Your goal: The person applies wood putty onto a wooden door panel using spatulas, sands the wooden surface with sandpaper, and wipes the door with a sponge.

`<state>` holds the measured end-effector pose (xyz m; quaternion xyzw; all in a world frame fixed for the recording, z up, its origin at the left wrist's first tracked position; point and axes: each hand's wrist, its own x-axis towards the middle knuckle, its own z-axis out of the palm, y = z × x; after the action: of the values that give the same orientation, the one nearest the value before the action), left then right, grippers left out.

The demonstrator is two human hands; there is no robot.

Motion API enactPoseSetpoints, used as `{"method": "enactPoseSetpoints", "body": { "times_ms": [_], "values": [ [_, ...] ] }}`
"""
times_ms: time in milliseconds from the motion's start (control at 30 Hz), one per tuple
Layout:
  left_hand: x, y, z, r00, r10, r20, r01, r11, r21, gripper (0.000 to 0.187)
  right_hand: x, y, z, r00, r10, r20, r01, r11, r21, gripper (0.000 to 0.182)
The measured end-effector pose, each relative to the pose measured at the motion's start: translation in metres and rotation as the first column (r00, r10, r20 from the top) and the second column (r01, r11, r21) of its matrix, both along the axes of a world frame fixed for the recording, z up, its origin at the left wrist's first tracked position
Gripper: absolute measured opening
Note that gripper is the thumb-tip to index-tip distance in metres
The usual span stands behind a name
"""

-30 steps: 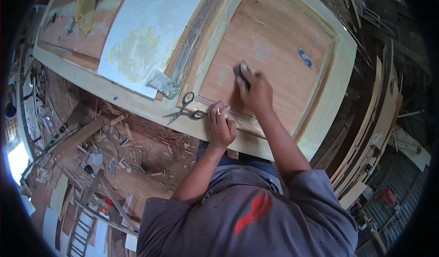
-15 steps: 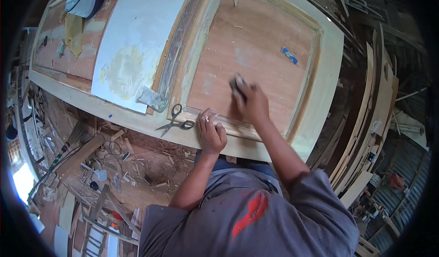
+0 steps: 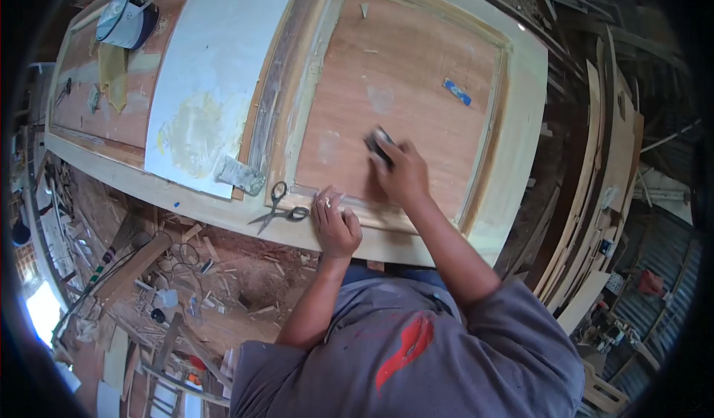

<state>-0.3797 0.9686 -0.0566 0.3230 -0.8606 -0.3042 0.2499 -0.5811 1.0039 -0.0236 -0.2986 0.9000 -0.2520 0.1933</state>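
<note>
My right hand [image 3: 405, 176] grips a small dark sanding block [image 3: 378, 143] against the reddish-brown recessed panel [image 3: 416, 68] of a wooden door. Motion smears the block a little. On the near rail of the door frame [image 3: 387, 245] lies my left hand [image 3: 337, 226], fingers fairly straight and holding nothing visible, with a whitish smear on one finger. Just left of it, black-handled scissors [image 3: 278, 211] lie with blades apart. A worn, whitish-grey flat piece [image 3: 239, 175] sits further left, by the corner of the white board [image 3: 216, 61].
A blue strip [image 3: 457, 91] and small chips lie on the panel. At the far left stand a paint can [image 3: 128, 19] and a yellowish sheet [image 3: 113, 76]. Long planks [image 3: 595, 172] lean at right. Wood scraps [image 3: 216, 269] litter the floor.
My right hand and the block have shifted slightly left across the panel. The whole view has also shifted, moving the door a little left and down in the picture. My left hand stays on the frame.
</note>
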Motion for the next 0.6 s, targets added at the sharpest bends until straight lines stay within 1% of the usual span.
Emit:
{"method": "enactPoseSetpoints", "body": {
  "times_ms": [67, 133, 200, 300, 400, 500, 533, 600],
  "values": [
    [-0.004, -0.003, 0.003, 1.000, -0.001, 0.011, 0.001, 1.000, -0.005, 0.033, -0.004, 0.026, -0.004, 0.999, -0.029, 0.018, 0.028, 0.999, 0.032, 0.037],
    [0.001, -0.002, 0.005, 0.999, -0.010, 0.048, 0.010, 1.000, -0.012, 0.032, -0.032, -0.019, -0.006, 0.995, -0.047, -0.088, 0.047, 0.999, -0.007, 0.037],
    [-0.005, 0.000, 0.005, 0.999, -0.006, 0.039, 0.007, 1.000, -0.027, 0.032, -0.064, -0.067, -0.015, 0.980, -0.049, -0.192, 0.030, 0.995, -0.099, 0.037],
    [0.000, -0.001, 0.005, 0.999, -0.010, 0.038, 0.011, 1.000, -0.027, 0.031, -0.070, -0.079, -0.017, 0.982, -0.052, -0.184, 0.032, 0.994, -0.109, 0.037],
    [-0.004, -0.002, 0.004, 1.000, -0.007, 0.028, 0.008, 1.000, -0.018, 0.031, -0.030, -0.019, -0.001, 0.997, -0.061, -0.040, 0.063, 0.997, 0.052, 0.036],
    [0.000, -0.001, 0.005, 0.999, -0.020, 0.028, 0.021, 0.999, -0.032, 0.029, -0.028, -0.015, -0.008, 0.998, -0.048, -0.051, 0.050, 0.997, 0.055, 0.038],
    [-0.001, -0.002, 0.007, 0.999, -0.025, 0.033, 0.026, 0.999, -0.035, 0.029, -0.038, -0.035, -0.012, 0.989, -0.057, -0.135, 0.061, 0.998, 0.019, 0.035],
    [-0.005, -0.001, 0.005, 0.999, -0.022, 0.024, 0.024, 0.998, -0.055, 0.030, -0.070, -0.067, -0.019, 0.978, -0.013, -0.208, -0.006, 0.996, -0.093, 0.031]
  ]
}}
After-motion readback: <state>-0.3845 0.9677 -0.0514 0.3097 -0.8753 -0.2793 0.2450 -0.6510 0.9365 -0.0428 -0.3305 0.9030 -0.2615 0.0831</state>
